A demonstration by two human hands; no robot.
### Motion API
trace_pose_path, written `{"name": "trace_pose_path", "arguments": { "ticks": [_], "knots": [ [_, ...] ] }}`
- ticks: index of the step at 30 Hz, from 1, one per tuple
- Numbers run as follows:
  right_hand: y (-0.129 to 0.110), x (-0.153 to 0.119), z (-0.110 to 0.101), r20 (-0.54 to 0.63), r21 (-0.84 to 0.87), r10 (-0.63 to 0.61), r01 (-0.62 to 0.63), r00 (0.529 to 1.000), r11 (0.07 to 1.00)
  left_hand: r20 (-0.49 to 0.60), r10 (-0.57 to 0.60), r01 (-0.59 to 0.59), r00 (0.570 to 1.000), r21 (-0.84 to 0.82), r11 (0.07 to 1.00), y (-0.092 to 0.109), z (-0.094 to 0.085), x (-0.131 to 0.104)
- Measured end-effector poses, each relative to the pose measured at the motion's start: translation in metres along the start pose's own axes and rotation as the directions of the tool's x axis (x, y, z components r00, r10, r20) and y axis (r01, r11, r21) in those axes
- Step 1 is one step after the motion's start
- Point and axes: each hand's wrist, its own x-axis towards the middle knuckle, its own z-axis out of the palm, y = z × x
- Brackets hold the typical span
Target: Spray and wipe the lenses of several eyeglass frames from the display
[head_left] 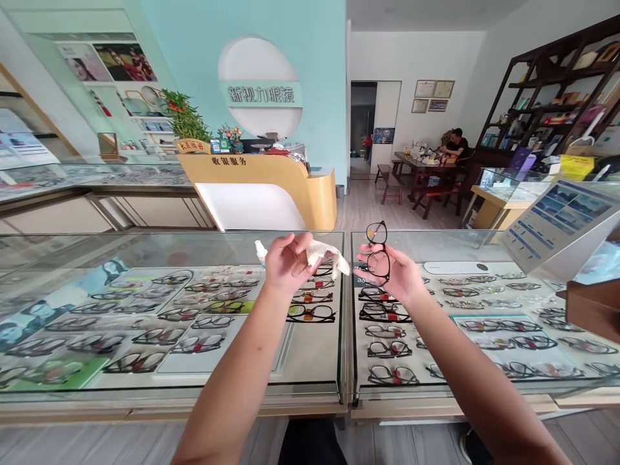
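Above the glass display case, my left hand [287, 263] pinches a crumpled whitish cloth [325, 253], its loose end hanging to the right. My right hand [402, 274] is closed on a pair of black-framed eyeglasses [386, 266], which it holds upright on end, one lens above the other. A gap separates the cloth from the eyeglasses. Just left of my left hand stands a small white bottle [261, 252], partly hidden behind it.
Beneath my hands, the glass display case [310, 361] holds several rows of eyeglasses. A sign board [564, 223] and a brown box [593, 310] are at the right. Beyond stands a yellow counter [261, 177]. A person [455, 145] sits at a far table.
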Motion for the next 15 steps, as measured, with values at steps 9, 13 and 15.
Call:
{"name": "trace_pose_path", "arguments": {
  "ticks": [9, 13, 15],
  "knots": [
    [0.011, -0.001, 0.007, 0.170, 0.140, 0.096, -0.121, 0.981, 0.983, 0.088, -0.208, 0.208, 0.974, 0.009, 0.978, -0.026, -0.018, -0.001],
    [0.016, -0.003, 0.011, 0.125, 0.178, 0.116, -0.137, 0.985, 0.974, 0.078, -0.259, 0.257, 0.963, 0.034, 0.966, -0.029, -0.022, -0.003],
    [0.015, -0.003, 0.012, 0.093, 0.207, 0.100, -0.117, 0.991, 0.971, 0.092, -0.269, 0.264, 0.959, 0.070, 0.962, -0.029, -0.023, -0.002]
  ]
}}
